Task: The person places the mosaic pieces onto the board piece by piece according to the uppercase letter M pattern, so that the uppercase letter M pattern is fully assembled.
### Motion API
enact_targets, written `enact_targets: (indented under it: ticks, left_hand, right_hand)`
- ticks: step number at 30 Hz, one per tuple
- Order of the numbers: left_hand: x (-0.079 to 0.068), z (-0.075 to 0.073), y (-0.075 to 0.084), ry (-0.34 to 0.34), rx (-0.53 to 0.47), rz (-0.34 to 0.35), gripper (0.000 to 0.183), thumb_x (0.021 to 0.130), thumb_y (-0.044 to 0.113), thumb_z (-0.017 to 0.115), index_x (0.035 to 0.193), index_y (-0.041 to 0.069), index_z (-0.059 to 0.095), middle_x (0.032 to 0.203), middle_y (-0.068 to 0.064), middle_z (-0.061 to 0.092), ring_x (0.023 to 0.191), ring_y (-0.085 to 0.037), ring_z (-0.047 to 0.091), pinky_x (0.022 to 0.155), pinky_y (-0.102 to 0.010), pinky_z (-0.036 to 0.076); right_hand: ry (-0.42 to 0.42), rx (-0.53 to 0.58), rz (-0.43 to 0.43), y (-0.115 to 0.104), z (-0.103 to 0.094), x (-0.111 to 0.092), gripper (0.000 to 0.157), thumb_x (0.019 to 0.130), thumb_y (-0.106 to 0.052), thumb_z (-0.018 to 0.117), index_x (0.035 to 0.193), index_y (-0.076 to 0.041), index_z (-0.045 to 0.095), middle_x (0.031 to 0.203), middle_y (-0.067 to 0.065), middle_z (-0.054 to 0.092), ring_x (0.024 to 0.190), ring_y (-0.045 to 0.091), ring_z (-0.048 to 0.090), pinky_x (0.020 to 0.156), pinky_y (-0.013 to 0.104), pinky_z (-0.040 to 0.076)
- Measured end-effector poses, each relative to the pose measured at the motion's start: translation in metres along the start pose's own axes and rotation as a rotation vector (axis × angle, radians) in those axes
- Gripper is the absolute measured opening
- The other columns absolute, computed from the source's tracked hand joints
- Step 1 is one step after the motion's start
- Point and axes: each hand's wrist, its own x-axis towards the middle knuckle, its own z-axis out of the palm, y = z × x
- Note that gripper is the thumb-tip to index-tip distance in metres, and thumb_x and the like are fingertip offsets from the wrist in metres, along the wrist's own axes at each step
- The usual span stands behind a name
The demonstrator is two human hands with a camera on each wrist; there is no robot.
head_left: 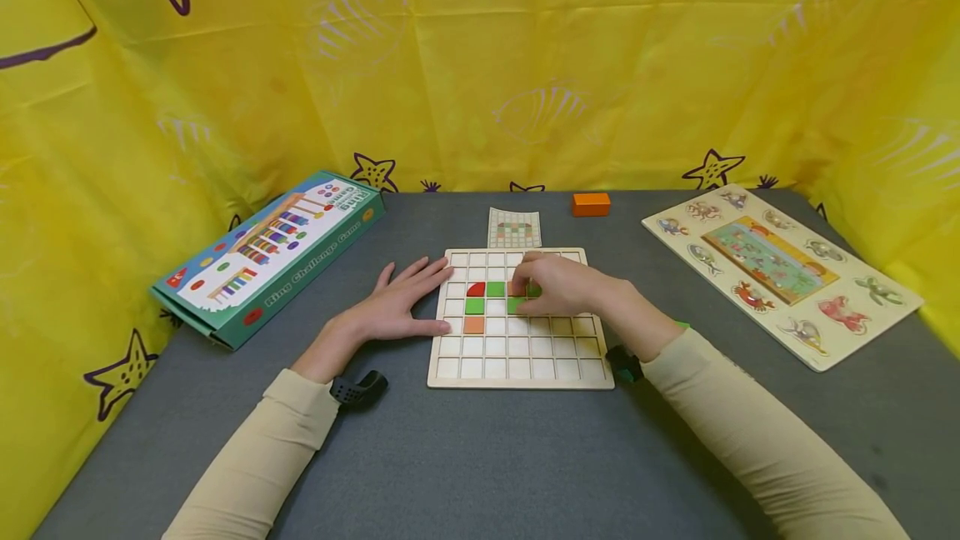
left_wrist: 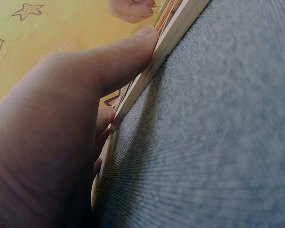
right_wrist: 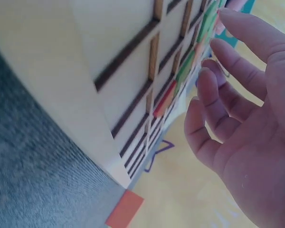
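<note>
A wooden grid board lies flat in the middle of the table. My left hand, fingers spread, rests along its left edge; the left wrist view shows the thumb against the rim. Over the upper middle of the grid is my right hand, fingers bent down among the tiles. In the right wrist view these fingers look loosely curved, with no piece plain between them. A red rounded tile, green tiles and an orange tile sit in cells. The right hand partly hides other tiles.
A pattern card touches the board's far side. Behind it to the right is an orange block. A green game box lies left, and a sea-animal puzzle board right. Yellow cloth hangs around the table.
</note>
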Motion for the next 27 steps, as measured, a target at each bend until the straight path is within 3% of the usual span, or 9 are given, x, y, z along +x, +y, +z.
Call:
enact_targets:
  ticks: [10,27]
  left_hand:
    - [0.0,-0.001,0.0,0.006,0.002,0.005,0.097,0.09,0.065,0.064,0.164,0.02,0.02,0.169,0.002,0.011,0.154,-0.027,0.002,0.112,-0.064,-0.01]
    - [-0.002,-0.002,0.003,0.006,-0.006,-0.002,0.097,0.09,0.064,0.065,0.163,0.018,0.022,0.168,0.0,0.013,0.154,-0.03,0.003,0.112,-0.065,-0.01]
  right_hand:
    - [-0.01,0.056,0.07,-0.002,-0.015,-0.011,0.027,0.091,-0.022,0.077,0.112,-0.007,0.071,0.111,0.007,0.062,0.099,0.028,0.059,0.085,0.036,0.051]
    - [0.077,0.094,0.061,0.013,-0.029,-0.046,0.03,0.092,-0.023,0.077,0.116,-0.005,0.07,0.114,0.007,0.062,0.104,0.028,0.059,0.088,0.044,0.05]
